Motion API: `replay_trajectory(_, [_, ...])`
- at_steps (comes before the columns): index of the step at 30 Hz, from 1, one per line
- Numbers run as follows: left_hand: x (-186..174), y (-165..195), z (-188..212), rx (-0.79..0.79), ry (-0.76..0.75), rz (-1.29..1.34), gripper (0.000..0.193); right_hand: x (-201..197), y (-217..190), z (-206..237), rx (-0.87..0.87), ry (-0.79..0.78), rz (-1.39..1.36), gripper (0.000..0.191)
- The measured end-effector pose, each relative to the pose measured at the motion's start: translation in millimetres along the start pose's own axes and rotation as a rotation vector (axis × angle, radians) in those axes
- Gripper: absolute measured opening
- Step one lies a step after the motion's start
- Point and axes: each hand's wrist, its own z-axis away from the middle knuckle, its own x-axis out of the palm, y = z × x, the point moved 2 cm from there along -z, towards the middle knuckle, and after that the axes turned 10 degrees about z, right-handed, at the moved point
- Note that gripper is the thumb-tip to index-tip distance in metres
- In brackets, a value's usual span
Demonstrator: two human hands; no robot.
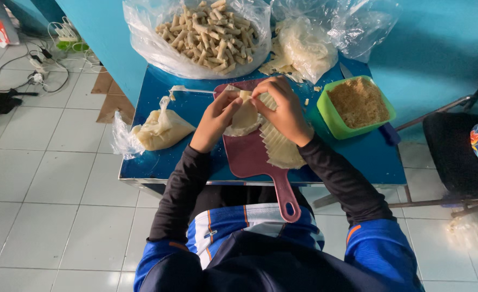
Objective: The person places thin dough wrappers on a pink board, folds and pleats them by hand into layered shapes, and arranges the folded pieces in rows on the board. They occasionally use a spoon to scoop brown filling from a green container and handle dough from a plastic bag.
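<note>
Both hands, left hand (pixel 215 120) and right hand (pixel 284 107), pinch a pale wrapper (pixel 245 118) (fingers closed on it) over the pink cutting board (pixel 249 157) at the table's (pixel 358 157) middle.

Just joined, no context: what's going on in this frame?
A seated person works at a small blue table. Both the left hand and right hand pinch a thin pale wrapper over a pink cutting board. A stack of wrappers lies beside it, a green tub of crumbs to the right, and a bag of finished rolls behind.
</note>
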Motion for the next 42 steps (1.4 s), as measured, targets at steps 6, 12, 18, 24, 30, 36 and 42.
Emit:
replay_trajectory(6, [8.3, -31.7, -43.0, -0.152, 0.034, 0.289, 0.024, -13.1, 38.7, -6.2, -0.162, 0.004, 0.097, 0.027])
replay_trajectory(12, [-13.1, -42.5, -62.1, 0.047, 0.227, 0.577, 0.014, -16.7, 57.9, -1.4, 0.02, -0.02, -0.328, 0.016])
replay_trajectory(18, [-10.2, -45.4, -49.6, 0.16, 0.281, 0.647, 0.021, -12.3, 66.2, 26.2, 0.429, -0.053, -0.875, 0.013])
replay_trajectory(24, [27.0, -37.3, -46.3, -0.08, 0.01, 0.163, 0.032, -24.6, 80.2, 28.9, 0.471, -0.146, -0.895, 0.011])
replay_trajectory(30, [47.7, -30.7, -34.2, 0.05, -0.199, -0.281, 0.03, -29.9, 89.8, 31.2, 0.648, -0.317, -0.702, 0.009])
replay_trajectory(36, [32.9, -38.9, -36.5, 0.078, 0.112, -0.518, 0.025, -14.3, 113.4, 41.5, 0.51, -0.451, -0.652, 0.033])
replay_trajectory(42, [45.0, -47.9, -71.0, 0.069, 0.167, -0.783, 0.026, -13.7, 151.1, 32.9, 0.31, -0.47, -0.359, 0.044])
